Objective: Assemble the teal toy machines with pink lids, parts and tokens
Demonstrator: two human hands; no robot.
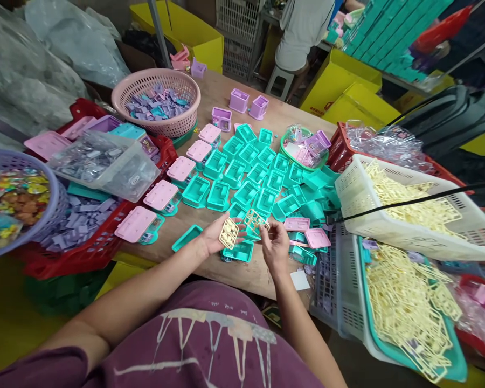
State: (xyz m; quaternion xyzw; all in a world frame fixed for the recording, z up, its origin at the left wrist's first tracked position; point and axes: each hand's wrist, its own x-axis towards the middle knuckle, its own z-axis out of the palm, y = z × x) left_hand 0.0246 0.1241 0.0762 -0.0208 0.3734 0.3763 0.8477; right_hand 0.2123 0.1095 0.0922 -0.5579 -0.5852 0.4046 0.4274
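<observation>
My left hand (216,235) lies palm up over the near table edge with a small cream plastic piece (228,233) resting in it. My right hand (275,245) pinches a cream plastic frame of parts (255,220) just to the right of it. Below both hands sits a teal plastic tray (237,252). Beyond them, several open teal trays (248,178) cover the wooden table (210,269). To their left stands a row of teal trays with pink lids (160,195).
A white basket of cream frames (408,207) and a teal tray of more (412,312) sit at right. A pink basket (157,99), a red crate (84,253) and a clear bag of parts (101,161) stand at left. Another person sits on a stool (303,32) at the back.
</observation>
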